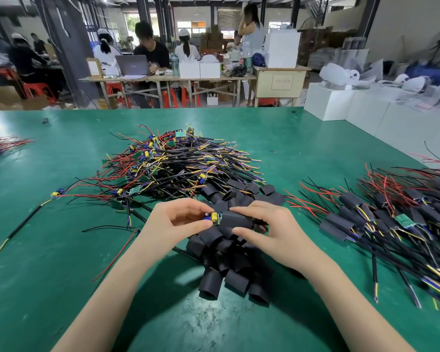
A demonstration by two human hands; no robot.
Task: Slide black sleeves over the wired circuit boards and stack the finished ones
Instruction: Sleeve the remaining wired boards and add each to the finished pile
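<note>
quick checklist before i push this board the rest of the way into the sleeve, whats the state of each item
1. Left hand grips the circuit board at its capacitor end: ok.
2. Right hand holds the black sleeve: ok.
3. Board lined up with the sleeve mouth: ok, its far end is already inside.
4. Board fully covered: not ok, the blue and yellow parts are exposed.
5. Wires out of the sleeve's far end: cannot tell, the right hand hides that end.
6. Room on the finished stack at the right: ok.
</note>
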